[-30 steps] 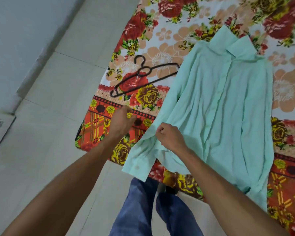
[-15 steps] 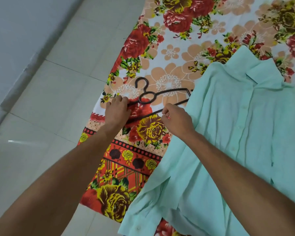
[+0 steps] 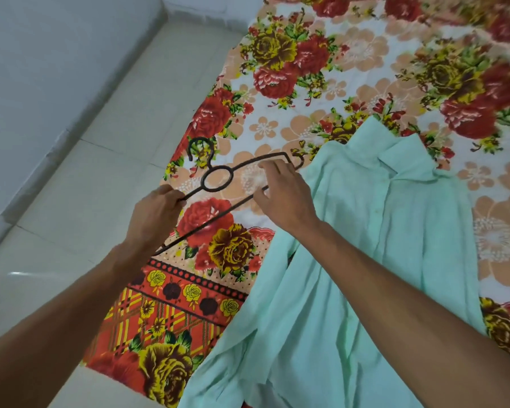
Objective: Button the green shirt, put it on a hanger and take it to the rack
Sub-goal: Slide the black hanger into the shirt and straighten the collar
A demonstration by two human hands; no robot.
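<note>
The mint-green shirt lies flat and front-up on the flowered bedsheet, collar toward the far side, its placket closed. A thin dark hanger with a ring below its hook is lifted just left of the shirt's shoulder. My left hand grips the hanger's left arm. My right hand holds its right side, fingers on the upper wire and thumb at the lower bar, beside the shirt's left sleeve.
The bed's edge runs diagonally from upper middle to the bottom left, with pale floor tiles beyond it. A grey wall rises on the left.
Both hands left the shirt's lower hem, reached up to the hanger lying on the sheet and took hold of it. The hanger is now raised off the sheet and tilted.
</note>
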